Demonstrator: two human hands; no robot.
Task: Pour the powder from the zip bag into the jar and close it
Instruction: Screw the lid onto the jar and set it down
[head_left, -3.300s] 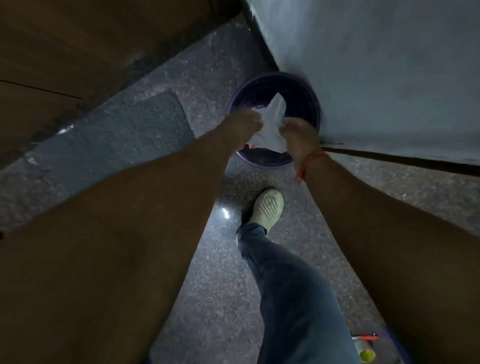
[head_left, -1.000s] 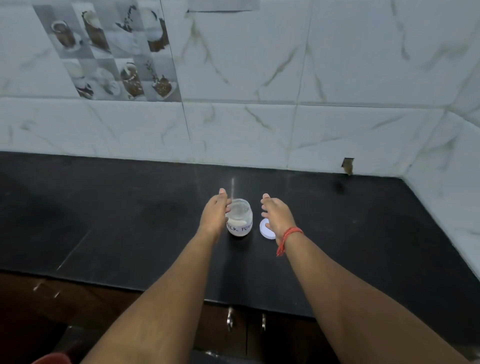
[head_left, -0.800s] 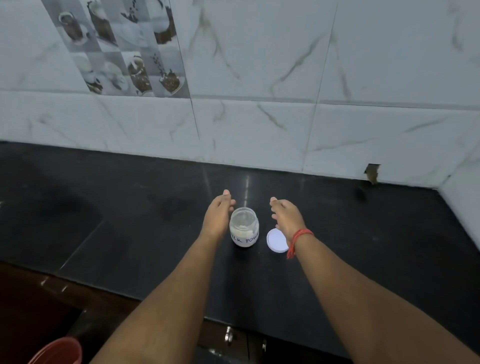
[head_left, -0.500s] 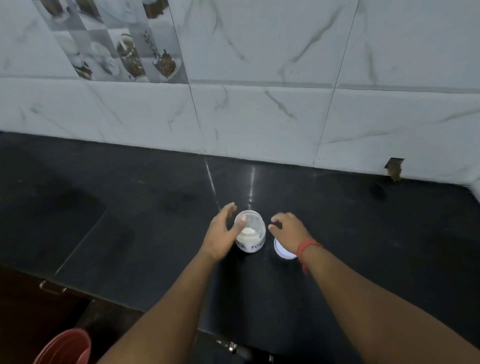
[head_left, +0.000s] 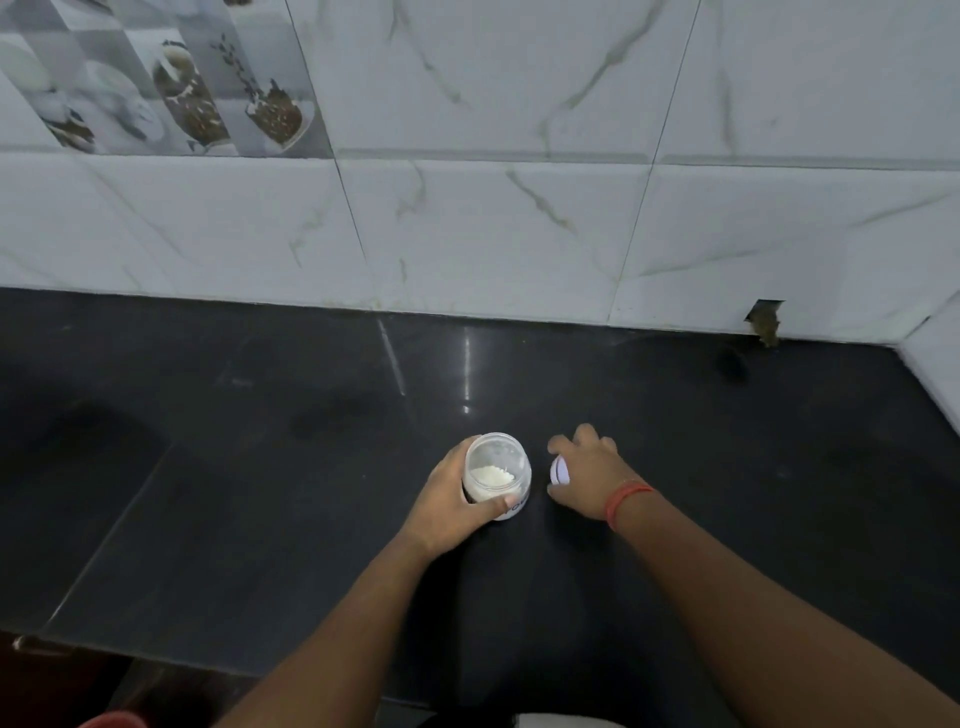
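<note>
A small clear jar (head_left: 497, 470) stands upright and lidless on the black counter (head_left: 260, 467), with white powder in its bottom. My left hand (head_left: 449, 506) grips the jar from the left, thumb across its front over the handwritten label. Just right of the jar lies the white round lid (head_left: 559, 471), mostly covered by my right hand (head_left: 589, 475), whose fingers curl over it on the counter. A red thread circles my right wrist. The zip bag is not in view.
White marble-look wall tiles (head_left: 519, 218) rise behind the counter, with a picture tile at the upper left. A side wall closes the counter at the right. A chipped hole (head_left: 763, 322) marks the tile base. The counter's front edge runs below my forearms.
My left hand has closed around the jar. My right hand has dropped onto the lid and now covers most of it. Earlier I was holding the bag over a bin on the floor.
</note>
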